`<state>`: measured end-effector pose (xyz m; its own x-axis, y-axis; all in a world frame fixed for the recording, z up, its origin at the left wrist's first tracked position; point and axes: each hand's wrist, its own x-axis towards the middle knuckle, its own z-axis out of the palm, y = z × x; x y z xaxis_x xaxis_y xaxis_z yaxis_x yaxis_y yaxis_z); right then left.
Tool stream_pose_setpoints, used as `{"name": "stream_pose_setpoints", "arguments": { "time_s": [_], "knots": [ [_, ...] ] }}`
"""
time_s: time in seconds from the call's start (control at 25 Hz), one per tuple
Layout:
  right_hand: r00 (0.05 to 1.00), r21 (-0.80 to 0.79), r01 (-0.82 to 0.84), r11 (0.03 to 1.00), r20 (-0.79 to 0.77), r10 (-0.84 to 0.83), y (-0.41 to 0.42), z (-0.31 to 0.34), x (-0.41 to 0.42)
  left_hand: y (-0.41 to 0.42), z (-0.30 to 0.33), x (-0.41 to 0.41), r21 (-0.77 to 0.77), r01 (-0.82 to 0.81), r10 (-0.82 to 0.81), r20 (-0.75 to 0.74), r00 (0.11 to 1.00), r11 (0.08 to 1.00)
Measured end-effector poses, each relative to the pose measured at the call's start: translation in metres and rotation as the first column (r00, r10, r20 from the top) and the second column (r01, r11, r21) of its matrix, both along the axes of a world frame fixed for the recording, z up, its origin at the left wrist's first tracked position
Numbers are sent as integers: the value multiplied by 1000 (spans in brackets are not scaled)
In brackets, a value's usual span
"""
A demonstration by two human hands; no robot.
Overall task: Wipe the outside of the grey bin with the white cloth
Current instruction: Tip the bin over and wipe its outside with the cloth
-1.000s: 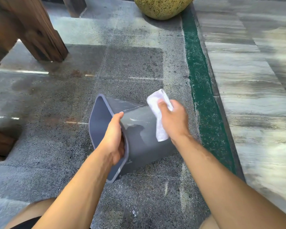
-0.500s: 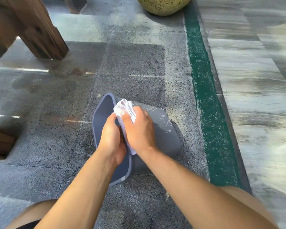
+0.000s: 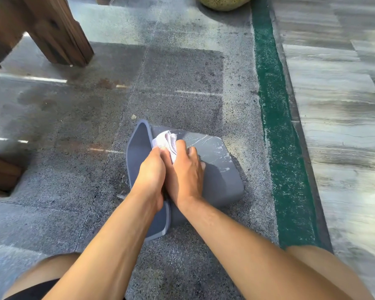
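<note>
Head view: the grey plastic bin [image 3: 217, 176] lies on its side on the speckled stone floor [image 3: 182, 83], mouth leftward. 1 hand, the left hand [image 3: 149, 169], grips its rim; the right hand [image 3: 185, 169] clutches the crumpled white cloth [image 3: 166, 140] near that rim. Unwiped wall extends rightward along the bin's long axis.

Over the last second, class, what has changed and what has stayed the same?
The right hand slid the cloth across the bin from its base end to beside the rim, next to the left hand. Its grip on the cloth stayed, the left hand kept holding the rim, and the bin stayed on its side.
</note>
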<state>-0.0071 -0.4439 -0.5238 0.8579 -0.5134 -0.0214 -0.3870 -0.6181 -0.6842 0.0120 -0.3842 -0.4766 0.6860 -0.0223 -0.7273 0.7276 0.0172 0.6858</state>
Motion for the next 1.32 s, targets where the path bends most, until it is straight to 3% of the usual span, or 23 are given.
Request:
{"name": "stream_pose_setpoints", "arguments": {
  "time_s": [0.24, 0.84, 1.08, 1.32],
  "knots": [
    [997, -98, 44, 994, -57, -50, -14, -23, 7, 8, -7, 0, 117, 64, -61, -28, 998, 991],
    [977, -192, 146, 970, -123, -171, -101, -80, 25, 21, -30, 8, 371, 11, -31, 47, 998, 929],
    [962, -229, 178, 957, -165, -219, -132, -91, 25, 29, -45, 11, 349, -29, 11, 55, 998, 937],
    [913, -146, 254, 956, -289, -286, -165, -101, 16, 26, -42, 12, 389, -9, -24, 80, 997, 921]
  ]
}}
